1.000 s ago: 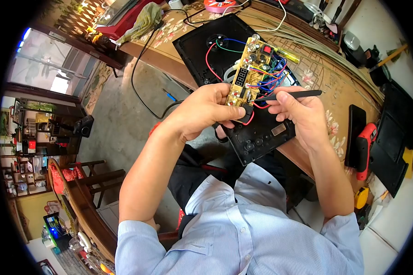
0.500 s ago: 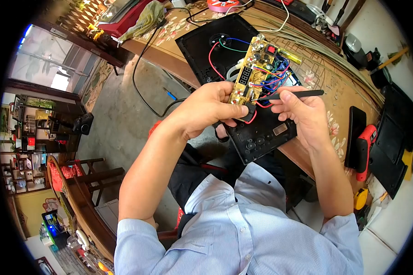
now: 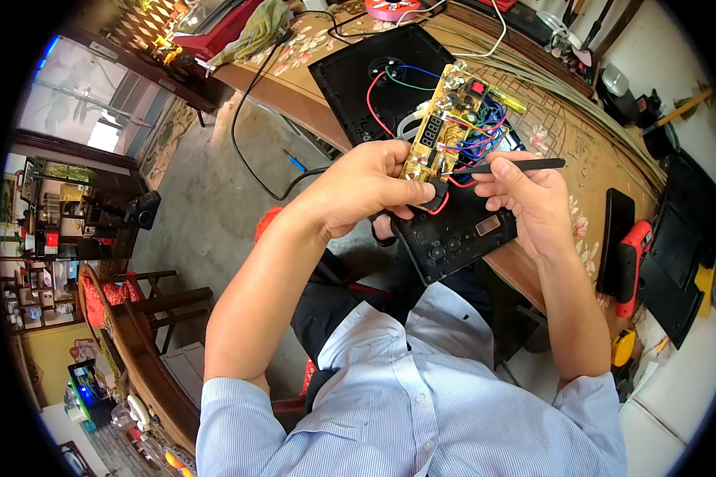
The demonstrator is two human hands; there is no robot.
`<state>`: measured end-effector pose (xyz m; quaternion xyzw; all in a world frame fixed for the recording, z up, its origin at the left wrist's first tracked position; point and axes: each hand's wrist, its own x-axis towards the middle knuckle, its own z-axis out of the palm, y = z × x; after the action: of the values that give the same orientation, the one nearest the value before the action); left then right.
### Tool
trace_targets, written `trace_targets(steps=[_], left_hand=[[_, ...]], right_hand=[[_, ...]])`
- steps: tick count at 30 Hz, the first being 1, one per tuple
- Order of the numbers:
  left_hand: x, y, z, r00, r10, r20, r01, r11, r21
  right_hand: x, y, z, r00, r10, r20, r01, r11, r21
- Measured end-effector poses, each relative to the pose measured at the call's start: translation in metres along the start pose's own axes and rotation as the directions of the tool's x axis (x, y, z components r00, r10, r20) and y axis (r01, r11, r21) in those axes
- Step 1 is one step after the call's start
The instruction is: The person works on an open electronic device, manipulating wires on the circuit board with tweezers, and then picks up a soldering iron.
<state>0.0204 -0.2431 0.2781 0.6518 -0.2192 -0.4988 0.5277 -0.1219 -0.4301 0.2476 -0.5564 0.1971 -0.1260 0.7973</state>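
My left hand (image 3: 374, 181) is closed on the lower end of a yellow circuit board (image 3: 432, 131), thumb on top near a black block. The board is held tilted and carries a digit display (image 3: 430, 132), a red button (image 3: 476, 87) and several coloured wires (image 3: 485, 139). In my right hand (image 3: 529, 195), pinched between thumb and fingers, are black tweezers (image 3: 533, 165). Their thin tip points left at the board's lower part; whether it touches cannot be made out. Under the board lies an opened black casing (image 3: 453, 245), wired to it.
The casing rests across the edge of a flower-patterned table (image 3: 290, 99). To the right lie a black phone-like slab (image 3: 616, 238) and a red-and-black tool (image 3: 633, 262). A black cable (image 3: 235, 127) hangs at the left. Pink tape (image 3: 390, 8) sits at the back.
The view has shifted slightly, moving the board and casing a little in the picture. Both hands keep their grips, and the tweezers' tip stays near the board's lower part.
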Motion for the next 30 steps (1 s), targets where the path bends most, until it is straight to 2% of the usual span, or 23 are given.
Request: trace_targets(steps=[13, 17, 19, 23, 29, 30], left_hand=[[0.000, 0.000, 0.000, 0.999, -0.034, -0.021, 0.035, 0.999, 0.024], [0.000, -0.002, -0.001, 1.000, -0.001, 0.002, 0.001, 1.000, 0.004], [0.000, -0.002, -0.002, 1.000, 0.001, 0.009, -0.001, 1.000, -0.003], [0.000, -0.002, -0.002, 1.000, -0.009, 0.007, 0.009, 1.000, 0.003], [0.000, -0.003, -0.003, 1.000, -0.018, -0.003, 0.018, 1.000, 0.013], [0.000, -0.003, -0.003, 1.000, -0.020, -0.001, 0.020, 1.000, 0.012]], right_hand=[[0.001, 0.000, -0.002, 1.000, 0.018, -0.009, -0.018, 1.000, 0.003], [0.000, 0.001, 0.000, 1.000, 0.014, -0.001, -0.014, 1.000, 0.009], [-0.001, 0.002, 0.001, 0.999, -0.040, 0.015, 0.040, 0.998, -0.048], [-0.002, 0.003, 0.000, 0.998, -0.053, 0.026, 0.054, 0.998, -0.027], [-0.009, 0.006, 0.000, 0.993, -0.107, 0.055, 0.115, 0.980, -0.161], [-0.011, 0.009, 0.001, 0.979, -0.179, 0.096, 0.193, 0.968, -0.162]])
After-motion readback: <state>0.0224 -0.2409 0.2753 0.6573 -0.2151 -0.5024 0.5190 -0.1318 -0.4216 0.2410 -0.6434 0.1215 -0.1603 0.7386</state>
